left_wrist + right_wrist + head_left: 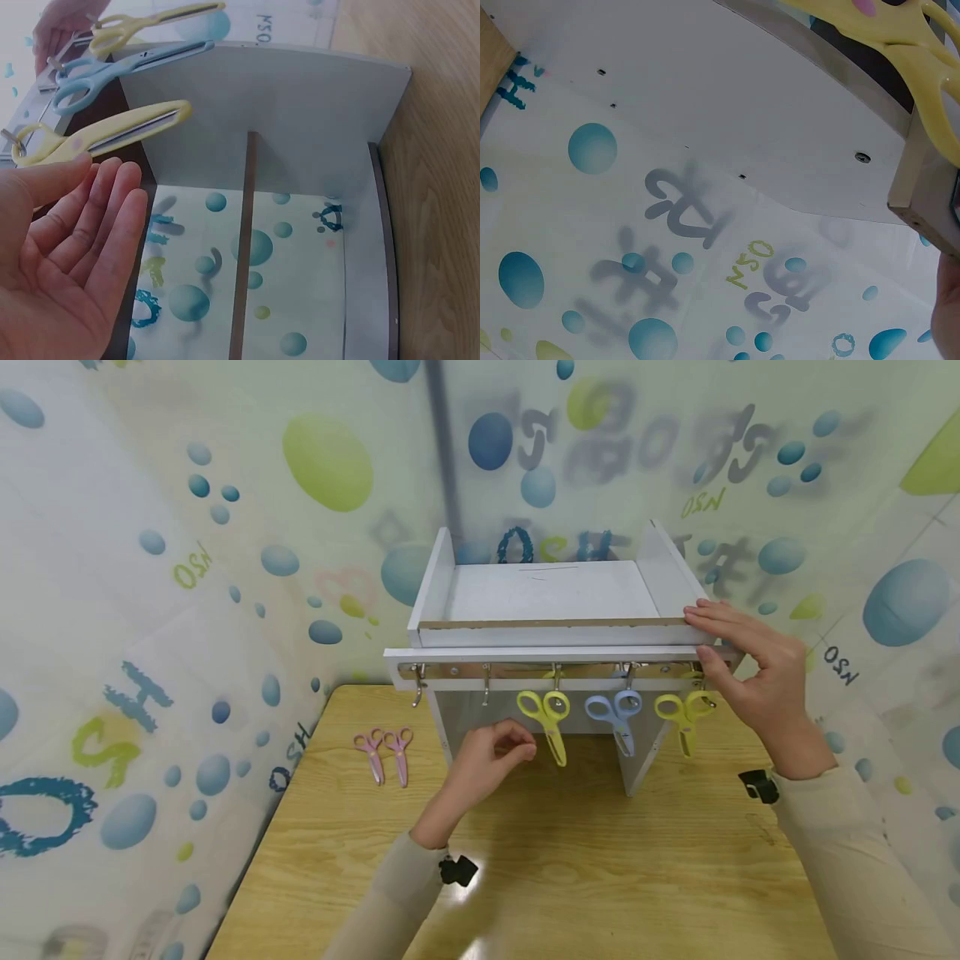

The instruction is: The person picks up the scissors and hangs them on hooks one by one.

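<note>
A white shelf rack (540,635) stands on the table with a metal hook strip along its front. My left hand (491,762) is beside the nearer yellow scissors (554,735), fingers loosely bent and holding nothing; in the left wrist view the thumb lies close under these scissors (112,133), and contact is hard to tell. Blue scissors (617,718) hang on a hook to their right, then another pair of yellow scissors (685,720). My right hand (757,672) rests on the rack's right front corner, fingers laid over the upper rim and thumb on the front ledge.
Two pink scissors (385,756) lie on the wooden table (525,877) left of the rack. Two hooks (418,685) at the strip's left end carry nothing. A patterned fabric wall (247,527) surrounds the table behind and at the sides.
</note>
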`<act>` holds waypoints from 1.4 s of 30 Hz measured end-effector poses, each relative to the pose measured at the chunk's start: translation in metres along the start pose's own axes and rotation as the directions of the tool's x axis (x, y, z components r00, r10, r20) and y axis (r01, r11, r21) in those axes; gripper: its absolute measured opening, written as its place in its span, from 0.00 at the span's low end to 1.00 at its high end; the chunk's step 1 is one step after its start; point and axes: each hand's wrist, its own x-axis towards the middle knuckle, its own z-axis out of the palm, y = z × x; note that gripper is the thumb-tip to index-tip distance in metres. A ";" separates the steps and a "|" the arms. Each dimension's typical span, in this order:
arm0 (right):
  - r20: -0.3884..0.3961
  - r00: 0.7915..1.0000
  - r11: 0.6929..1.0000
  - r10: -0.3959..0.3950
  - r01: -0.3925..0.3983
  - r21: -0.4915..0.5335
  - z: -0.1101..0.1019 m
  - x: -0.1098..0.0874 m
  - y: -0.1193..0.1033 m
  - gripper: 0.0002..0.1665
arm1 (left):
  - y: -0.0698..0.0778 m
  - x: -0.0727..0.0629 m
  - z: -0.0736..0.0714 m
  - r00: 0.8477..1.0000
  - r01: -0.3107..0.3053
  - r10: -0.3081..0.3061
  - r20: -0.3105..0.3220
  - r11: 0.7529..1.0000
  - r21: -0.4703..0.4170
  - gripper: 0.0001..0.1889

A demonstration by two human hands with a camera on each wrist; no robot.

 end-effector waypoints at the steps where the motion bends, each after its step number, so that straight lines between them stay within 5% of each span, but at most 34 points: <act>1: 0.000 1.000 1.000 0.000 0.000 -0.001 0.000 0.000 0.000 0.20 | -0.002 -0.001 -0.001 1.000 0.001 -0.001 -0.002 1.000 -0.004 0.06; 11: 0.015 1.000 1.000 0.009 -0.009 -0.021 -0.003 -0.008 0.024 0.19 | -0.025 -0.020 -0.009 0.998 0.065 -0.065 0.000 0.997 -0.049 0.07; 21: 0.012 1.000 1.000 0.011 -0.011 -0.016 -0.002 -0.007 0.020 0.20 | -0.052 -0.043 -0.033 0.978 0.198 -0.191 -0.082 0.977 0.080 0.06; 28: 0.013 1.000 1.000 0.012 -0.012 -0.016 -0.002 -0.002 0.007 0.20 | -0.077 -0.056 -0.055 0.967 0.239 -0.222 -0.127 0.961 0.140 0.04; 36: 0.009 1.000 1.000 0.012 -0.012 -0.013 -0.001 -0.003 0.007 0.20 | -0.110 -0.064 -0.071 0.915 0.377 -0.325 -0.239 0.901 0.216 0.06; 42: 0.006 1.000 1.000 0.003 -0.003 -0.018 -0.001 -0.005 0.016 0.19 | -0.135 -0.063 -0.081 0.884 0.454 -0.389 -0.259 0.846 0.279 0.07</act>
